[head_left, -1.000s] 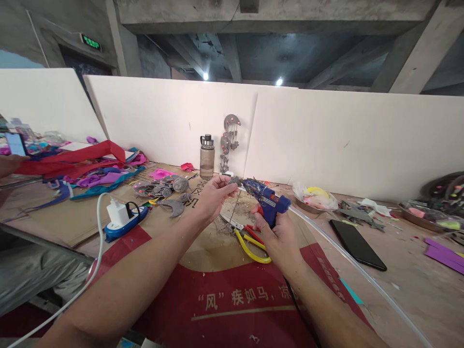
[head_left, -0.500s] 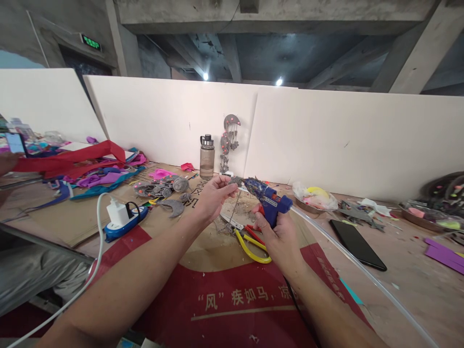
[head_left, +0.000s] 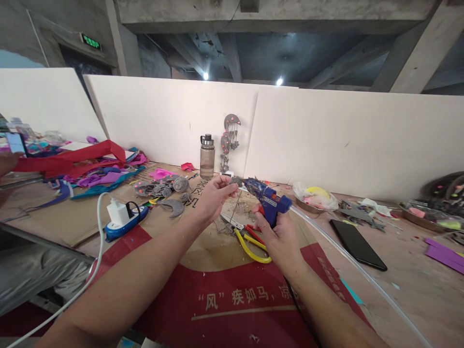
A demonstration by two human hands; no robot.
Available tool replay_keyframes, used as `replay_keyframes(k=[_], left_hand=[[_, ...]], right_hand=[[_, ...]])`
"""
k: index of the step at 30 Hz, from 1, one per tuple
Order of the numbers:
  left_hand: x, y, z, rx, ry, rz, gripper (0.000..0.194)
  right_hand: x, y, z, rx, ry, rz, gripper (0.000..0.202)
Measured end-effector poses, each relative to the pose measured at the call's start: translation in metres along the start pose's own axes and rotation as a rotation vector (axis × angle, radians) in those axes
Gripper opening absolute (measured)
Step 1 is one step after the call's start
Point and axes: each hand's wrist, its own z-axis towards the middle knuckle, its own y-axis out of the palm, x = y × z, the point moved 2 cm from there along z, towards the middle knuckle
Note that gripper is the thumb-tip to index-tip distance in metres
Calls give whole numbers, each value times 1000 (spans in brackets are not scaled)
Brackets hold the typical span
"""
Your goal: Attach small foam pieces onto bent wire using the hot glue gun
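Observation:
My right hand [head_left: 278, 236] grips a blue hot glue gun [head_left: 266, 199] by its handle, a long clear glue stick [head_left: 357, 269] trailing out behind it to the right. The gun's nozzle touches a small grey craft piece [head_left: 235, 181] pinched in the fingertips of my left hand [head_left: 213, 195]. A thin thread or wire hangs down from that piece. Both hands are raised above the cardboard-covered table [head_left: 203, 246], over yellow-handled pliers [head_left: 250, 241].
A blue power strip with a white charger [head_left: 123, 216] lies to the left, grey craft pieces [head_left: 165, 189] and coloured scraps [head_left: 97, 169] beyond it. A water bottle [head_left: 207, 157] and a grey hanging ornament [head_left: 228, 140] stand at the white back wall. A black phone [head_left: 357, 244] lies right. Another person's hand [head_left: 7, 162] is at far left.
Almost nothing differs: the glue gun has shifted very slightly while its nozzle stays on the grey piece. The other person's hand at far left moved a little.

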Motion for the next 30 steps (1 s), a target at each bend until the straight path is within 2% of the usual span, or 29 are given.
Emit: replay_keyframes(k=[14,20,30], left_hand=[[0,1,0,-3,3,-2,30],[0,1,0,-1,3,5,31],[0,0,0,-10,9,14,29]], right_hand=[[-2,2,-1,-30,11,11,19],[-1,0,-1,7,12,7,23],[0,1,0,-1,4,8,23]])
